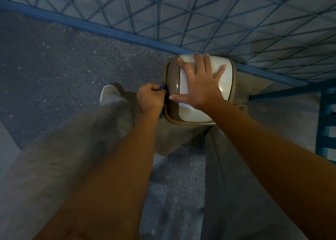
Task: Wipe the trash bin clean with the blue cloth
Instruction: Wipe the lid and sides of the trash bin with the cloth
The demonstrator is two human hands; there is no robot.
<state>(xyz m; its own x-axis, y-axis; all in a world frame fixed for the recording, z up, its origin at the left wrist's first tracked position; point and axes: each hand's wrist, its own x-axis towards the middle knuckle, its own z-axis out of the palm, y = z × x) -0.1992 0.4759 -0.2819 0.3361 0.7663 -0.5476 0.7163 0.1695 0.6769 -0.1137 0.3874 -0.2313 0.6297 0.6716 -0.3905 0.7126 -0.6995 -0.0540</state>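
The trash bin point(172, 81) stands on the floor between my legs, a brown body with a white swing lid point(187, 110). My right hand point(200, 86) lies flat on the lid with fingers spread. My left hand point(150, 97) is closed around the blue cloth point(162, 88), of which only a small dark blue edge shows. It presses against the bin's left side, just below the rim.
A blue metal bed frame with wire mesh point(200, 21) runs across the top, right behind the bin. A blue ladder-like frame point(327, 123) stands at the right. Speckled grey floor point(54, 57) spreads to the left. My grey trouser legs and one shoe point(107, 92) flank the bin.
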